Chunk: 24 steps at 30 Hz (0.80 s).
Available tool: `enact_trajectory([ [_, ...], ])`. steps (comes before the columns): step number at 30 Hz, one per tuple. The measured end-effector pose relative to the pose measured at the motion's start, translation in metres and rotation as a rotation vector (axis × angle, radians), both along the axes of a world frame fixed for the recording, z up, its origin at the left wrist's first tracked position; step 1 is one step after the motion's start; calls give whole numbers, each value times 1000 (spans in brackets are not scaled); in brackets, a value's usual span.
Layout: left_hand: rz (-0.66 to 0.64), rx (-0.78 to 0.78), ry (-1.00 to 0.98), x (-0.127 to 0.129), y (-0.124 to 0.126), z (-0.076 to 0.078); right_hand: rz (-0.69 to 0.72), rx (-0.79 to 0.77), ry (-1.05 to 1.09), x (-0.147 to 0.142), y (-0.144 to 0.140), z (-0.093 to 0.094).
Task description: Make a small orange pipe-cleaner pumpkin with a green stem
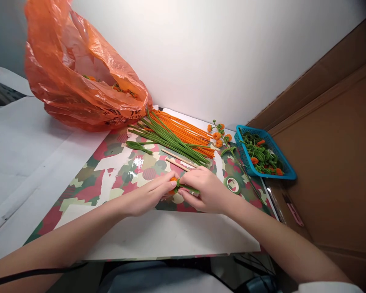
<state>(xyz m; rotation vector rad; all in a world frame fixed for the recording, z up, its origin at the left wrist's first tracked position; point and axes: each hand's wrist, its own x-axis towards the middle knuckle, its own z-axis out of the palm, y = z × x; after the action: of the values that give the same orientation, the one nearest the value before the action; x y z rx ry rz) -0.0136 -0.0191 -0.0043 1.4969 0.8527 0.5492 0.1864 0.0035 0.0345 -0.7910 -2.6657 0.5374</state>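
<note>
Both hands meet over the patterned mat (116,171). Left hand (146,197) pinches the small orange-and-green fuzzy pipe-cleaner flower (178,185) at its orange head; right hand (205,189) closes round its green stem. Judged light, soft, bendable; best held at the stem.

Showing two bare forearms, no rings, watch or bracelets appearing on left hand (143,197) or right hand (209,191). Wearing a white short sleeve (329,287), its edge showing at the right upper arm. Wearing a grey-blue garment (158,278) over the lap.
</note>
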Motion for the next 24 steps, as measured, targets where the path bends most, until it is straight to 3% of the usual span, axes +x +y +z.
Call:
enact_trajectory([
  [5, -54, -154, -107, 1, 1, 2, 146, 290, -93, -1, 8, -1],
  [12, -80, -211, -143, 0, 1, 1, 96, 305, 69, -12, 10, -20],
  [17, 12, -93, -117, 2, -2, 2, -164, 187, 254, -22, -1, -28],
  [21, 161, 185, -62, 7, -6, -6, -404, 11, 459, -34, -15, -29],
  [24, 214, 421, 9, 8, -6, -16, -563, -268, 577, -44, -25, -25],
])
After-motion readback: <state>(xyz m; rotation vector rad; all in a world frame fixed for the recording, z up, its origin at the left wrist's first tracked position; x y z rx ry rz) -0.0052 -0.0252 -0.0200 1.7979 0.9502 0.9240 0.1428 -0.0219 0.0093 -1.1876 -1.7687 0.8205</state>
